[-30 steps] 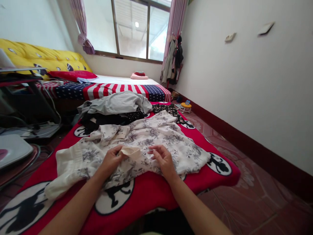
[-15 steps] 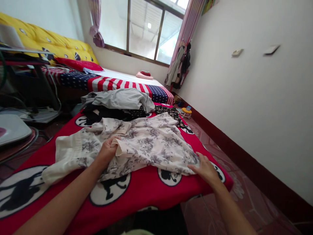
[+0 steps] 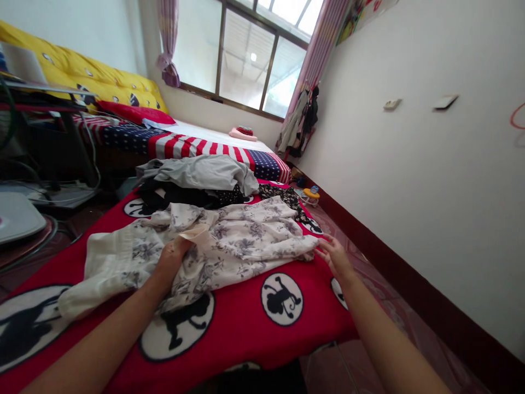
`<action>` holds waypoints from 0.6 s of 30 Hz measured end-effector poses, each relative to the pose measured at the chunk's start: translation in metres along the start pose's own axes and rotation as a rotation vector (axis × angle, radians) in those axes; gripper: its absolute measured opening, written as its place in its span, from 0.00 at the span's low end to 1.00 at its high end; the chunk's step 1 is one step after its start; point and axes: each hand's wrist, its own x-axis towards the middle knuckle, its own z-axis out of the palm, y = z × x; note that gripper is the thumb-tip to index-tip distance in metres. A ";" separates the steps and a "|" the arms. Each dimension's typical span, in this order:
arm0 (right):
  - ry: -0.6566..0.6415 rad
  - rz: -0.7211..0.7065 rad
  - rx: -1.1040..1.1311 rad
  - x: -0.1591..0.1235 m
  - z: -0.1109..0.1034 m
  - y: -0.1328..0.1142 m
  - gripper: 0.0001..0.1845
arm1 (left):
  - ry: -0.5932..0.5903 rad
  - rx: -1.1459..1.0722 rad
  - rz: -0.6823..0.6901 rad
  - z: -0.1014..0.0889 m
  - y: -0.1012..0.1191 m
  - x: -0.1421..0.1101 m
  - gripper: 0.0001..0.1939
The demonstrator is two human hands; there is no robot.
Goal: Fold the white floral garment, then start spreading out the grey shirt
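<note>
A cream blouse (image 3: 250,235) with grey flowers lies spread across the red cloth, its plain cream ruched part (image 3: 109,254) out to the left. My left hand (image 3: 173,257) is closed on the fabric by a cream-edged opening, its fingertips partly hidden by the cloth. At the blouse's right end, my right hand (image 3: 334,256) pinches the edge with thumb and fingers. The near side of the blouse is folded inward at the right. Just behind it lie a grey garment (image 3: 200,172) heaped on black clothes (image 3: 176,196), and a dark floral garment (image 3: 283,194).
The red cloth (image 3: 241,350) with monkey prints covers the low surface. A bed (image 3: 192,148) with a flag-pattern sheet stands beyond, under a window. On the left are a desk (image 3: 45,109) and a stool (image 3: 18,219). A white wall (image 3: 410,175) runs along the right.
My right hand has moved away from me, carrying the blouse's near right edge inward and uncovering a monkey print. My left hand keeps its hold, with the cream-edged opening lifted a little.
</note>
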 end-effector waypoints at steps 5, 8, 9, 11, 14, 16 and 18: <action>0.001 -0.078 -0.232 0.023 0.017 0.014 0.25 | -0.001 -0.036 -0.025 -0.001 0.008 -0.004 0.16; -0.037 -0.145 -0.336 0.027 0.021 0.014 0.29 | -0.002 -0.036 -0.004 0.001 0.014 -0.006 0.13; -0.054 -0.168 -0.368 0.027 0.022 0.014 0.29 | 0.005 -0.037 -0.001 0.001 0.015 -0.006 0.13; -0.085 -0.203 -0.420 0.024 0.024 0.015 0.27 | 0.021 -0.038 -0.007 0.002 0.017 -0.007 0.15; -0.100 -0.226 -0.459 0.021 0.026 0.016 0.17 | 0.023 -0.031 -0.008 0.003 0.015 -0.006 0.17; -0.080 -0.234 -0.450 0.023 0.025 0.015 0.10 | 0.015 -0.038 0.007 0.003 0.011 -0.004 0.16; -0.051 -0.235 -0.416 0.025 0.022 0.010 0.12 | 0.020 -0.039 0.001 0.002 0.008 -0.003 0.16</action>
